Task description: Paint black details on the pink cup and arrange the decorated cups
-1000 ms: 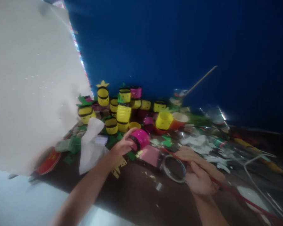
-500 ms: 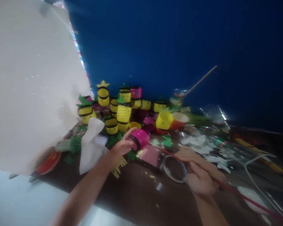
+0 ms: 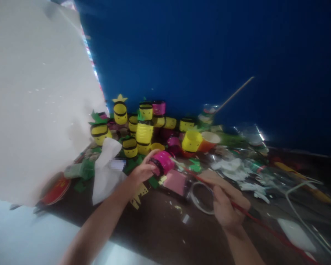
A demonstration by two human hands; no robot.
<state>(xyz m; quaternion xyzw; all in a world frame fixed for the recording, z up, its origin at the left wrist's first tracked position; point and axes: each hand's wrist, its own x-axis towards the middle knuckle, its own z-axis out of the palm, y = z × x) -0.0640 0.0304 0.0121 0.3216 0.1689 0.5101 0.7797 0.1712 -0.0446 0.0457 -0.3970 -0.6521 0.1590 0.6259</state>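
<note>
My left hand [image 3: 144, 170] is closed around a magenta cup-like piece [image 3: 167, 160] with a black band, tilted on its side. A long, thin red-handled paintbrush [image 3: 191, 173] is gripped in my right hand [image 3: 227, 201]. Its pale tip reaches the magenta piece's right side; blur hides whether they touch. Under the brush lie a pink square pad [image 3: 175, 182] and a roll of tape [image 3: 192, 200]. Behind my left hand stand several similar yellow pieces [image 3: 144, 133] with black bands, some with green paper leaves.
A white bag [image 3: 106, 184] and a red round tin [image 3: 56, 189] are at the left. White scraps [image 3: 231, 169], plastic bottles [image 3: 260, 169] and a white cable [image 3: 295, 209] clutter the right. A blue wall [image 3: 195, 55] rises behind the dark table [image 3: 154, 228].
My right hand has moved left, bringing the brush tip up to the magenta piece. My left hand keeps its hold on that piece in nearly the same place.
</note>
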